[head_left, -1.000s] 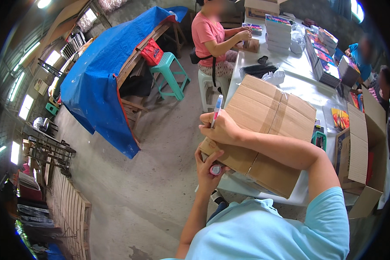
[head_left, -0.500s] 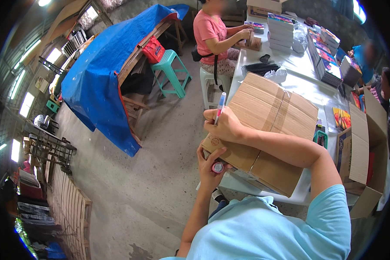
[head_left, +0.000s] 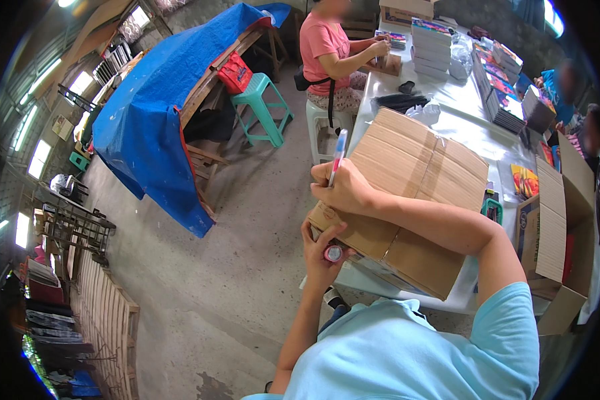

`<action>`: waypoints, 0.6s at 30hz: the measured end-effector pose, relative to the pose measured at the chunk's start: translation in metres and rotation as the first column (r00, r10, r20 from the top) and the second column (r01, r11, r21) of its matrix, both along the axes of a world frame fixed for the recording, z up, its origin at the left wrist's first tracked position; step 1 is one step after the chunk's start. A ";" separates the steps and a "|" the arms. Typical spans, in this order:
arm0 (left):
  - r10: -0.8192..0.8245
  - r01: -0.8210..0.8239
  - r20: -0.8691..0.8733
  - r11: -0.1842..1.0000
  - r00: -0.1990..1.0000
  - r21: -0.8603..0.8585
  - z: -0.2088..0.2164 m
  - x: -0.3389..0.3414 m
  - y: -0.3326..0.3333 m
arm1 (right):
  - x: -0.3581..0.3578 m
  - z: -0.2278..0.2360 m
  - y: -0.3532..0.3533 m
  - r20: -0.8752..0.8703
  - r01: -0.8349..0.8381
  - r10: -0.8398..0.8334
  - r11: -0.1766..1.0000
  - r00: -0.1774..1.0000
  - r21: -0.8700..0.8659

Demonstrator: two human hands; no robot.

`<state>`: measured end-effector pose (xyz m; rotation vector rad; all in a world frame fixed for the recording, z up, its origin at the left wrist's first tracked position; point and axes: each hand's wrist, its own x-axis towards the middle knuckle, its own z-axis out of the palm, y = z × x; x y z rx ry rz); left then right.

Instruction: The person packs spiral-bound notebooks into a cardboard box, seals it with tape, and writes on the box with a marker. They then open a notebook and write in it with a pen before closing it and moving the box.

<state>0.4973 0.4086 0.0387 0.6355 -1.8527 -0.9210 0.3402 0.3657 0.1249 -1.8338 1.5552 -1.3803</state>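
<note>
A large closed cardboard box (head_left: 440,175) stands on the near end of the white table, with a strip of tape along its top seam. Over its near left corner, my right hand (head_left: 345,190) is closed around a pen (head_left: 339,155) with a blue end and a pale barrel; the pen's tip is hidden by the fingers. Just below that corner, my left hand (head_left: 319,257) is curled around a small pinkish cylinder (head_left: 333,253) with a pale round end, its kind unclear. The left thumb lies close to the box's side.
Beyond the box, the white table (head_left: 387,85) carries stacks of books (head_left: 503,100). An open carton (head_left: 552,220) stands at the right. A person in a pink shirt (head_left: 327,50) sits at the far left side of the table. A green stool (head_left: 263,100) stands beside a blue tarpaulin (head_left: 147,107).
The pen stands slightly more upright, and my right hand has shifted a little to the left. My left hand still holds the small cylinder. The whole view has moved slightly.
</note>
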 end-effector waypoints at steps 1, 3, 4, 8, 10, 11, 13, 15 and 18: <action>0.004 -0.004 0.006 1.000 1.000 -0.014 0.000 0.001 0.000 | 0.002 0.000 0.000 0.054 0.004 -0.005 1.000 0.999 0.005; 0.011 -0.010 0.019 0.999 1.000 -0.043 0.000 0.001 -0.001 | -0.003 0.004 0.010 0.024 0.038 -0.039 0.999 0.999 0.020; 0.021 -0.020 0.014 0.999 1.000 -0.049 0.002 0.001 -0.001 | -0.006 0.006 0.014 0.010 0.056 -0.056 0.998 0.998 0.023; 0.029 -0.028 0.014 0.997 0.999 -0.072 0.000 0.000 0.000 | -0.005 0.003 0.017 -0.029 0.050 -0.051 0.999 0.998 -0.011; 0.023 -0.021 0.033 0.997 0.999 -0.076 -0.003 0.001 -0.001 | -0.006 0.002 0.015 -0.032 0.044 -0.045 0.999 0.998 -0.021; 0.022 -0.018 0.046 0.997 0.999 -0.073 -0.004 0.001 -0.002 | -0.006 0.002 0.015 -0.024 0.034 -0.035 0.999 0.999 -0.020; 0.020 -0.017 0.046 0.997 0.999 -0.073 -0.005 0.001 -0.002 | -0.005 0.003 0.015 -0.010 0.019 -0.019 1.000 1.000 -0.018; 0.019 -0.018 0.020 0.997 1.000 -0.078 -0.005 0.001 -0.002 | -0.005 -0.001 0.015 -0.051 0.015 -0.015 1.000 0.999 -0.016; 0.031 -0.029 0.017 0.995 0.999 -0.091 -0.003 0.000 -0.001 | -0.008 0.001 0.013 -0.102 0.029 -0.029 1.000 0.994 0.004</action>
